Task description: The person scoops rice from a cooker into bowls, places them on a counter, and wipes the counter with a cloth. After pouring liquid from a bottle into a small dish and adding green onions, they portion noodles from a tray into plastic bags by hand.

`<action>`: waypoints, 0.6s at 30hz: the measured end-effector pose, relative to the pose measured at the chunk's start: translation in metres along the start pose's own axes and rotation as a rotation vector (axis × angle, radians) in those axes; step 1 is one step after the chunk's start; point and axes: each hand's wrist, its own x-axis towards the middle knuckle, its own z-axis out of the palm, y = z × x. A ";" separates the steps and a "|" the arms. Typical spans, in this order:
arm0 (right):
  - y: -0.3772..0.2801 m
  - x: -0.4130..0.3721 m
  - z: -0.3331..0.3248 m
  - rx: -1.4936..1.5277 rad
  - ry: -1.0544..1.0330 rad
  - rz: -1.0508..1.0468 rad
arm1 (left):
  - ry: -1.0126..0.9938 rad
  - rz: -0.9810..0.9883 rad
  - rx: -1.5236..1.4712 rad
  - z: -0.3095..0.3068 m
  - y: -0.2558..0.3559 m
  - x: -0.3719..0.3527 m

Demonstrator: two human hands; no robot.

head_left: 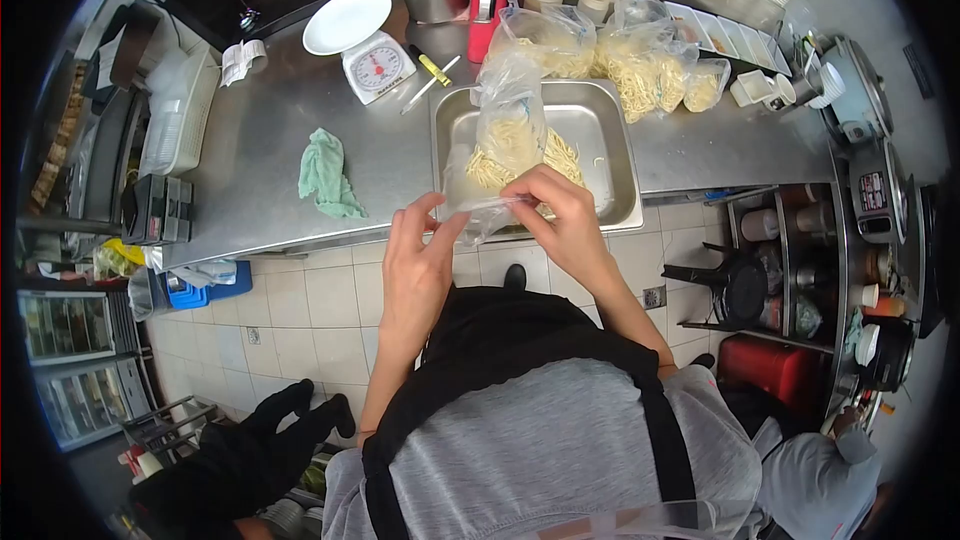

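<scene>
Between my two hands is a clear plastic bag (487, 223), its edge pinched by my left hand (421, 248) and my right hand (556, 208). Both sets of fingers are closed on the thin plastic, over the front rim of a steel tray (607, 155). Pale noodles (562, 155) lie loose inside that tray. Another plastic bag with noodles in it (513, 132) rests on top of them, close beyond my fingers. More filled noodle bags (640, 80) sit on the counter behind the tray, to the right.
Left of the tray, a green cloth (328, 175) lies on the steel counter (265, 130). A kitchen scale (379, 67), a yellow marker (434, 70), a red tape dispenser (487, 15) and a pot of limes (436, 2) stand behind. Other people (815, 475) are nearby, behind me on both sides.
</scene>
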 end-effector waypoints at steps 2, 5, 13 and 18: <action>-0.002 -0.007 -0.008 -0.055 -0.050 0.029 | -0.024 0.052 0.097 0.001 0.004 0.004; -0.018 -0.014 -0.009 -0.224 0.123 -0.125 | -0.060 0.025 0.065 0.009 0.008 0.003; -0.027 -0.042 -0.021 -0.214 0.002 0.127 | -0.160 0.245 -0.283 0.020 0.043 0.016; 0.017 -0.054 -0.030 0.122 0.219 0.256 | -0.230 0.562 -0.482 0.052 0.071 0.028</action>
